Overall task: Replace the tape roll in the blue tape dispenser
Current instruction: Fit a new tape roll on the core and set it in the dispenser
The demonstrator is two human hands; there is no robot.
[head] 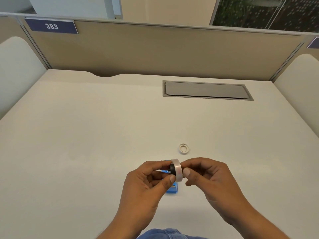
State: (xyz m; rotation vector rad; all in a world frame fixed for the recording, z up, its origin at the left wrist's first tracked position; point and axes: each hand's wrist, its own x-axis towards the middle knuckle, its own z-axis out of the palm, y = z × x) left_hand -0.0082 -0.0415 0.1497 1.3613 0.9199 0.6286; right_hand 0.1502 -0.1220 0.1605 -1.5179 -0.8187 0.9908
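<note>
Tape roll (177, 170), light and stiff, sits pinched between our fingers (172, 178) of both hands above the worktop (86, 135); we judge its slick rim the best hold, with the blue dispenser (172, 189) just beneath and the spent core (183, 148) beyond.

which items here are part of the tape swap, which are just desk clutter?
In the job:
- tape roll, held by both hands
- black hub in left hand
- right hand
- blue tape dispenser on desk
- empty white core, likely the old one

Not involved:
- grey cable hatch
- sign 383
</note>
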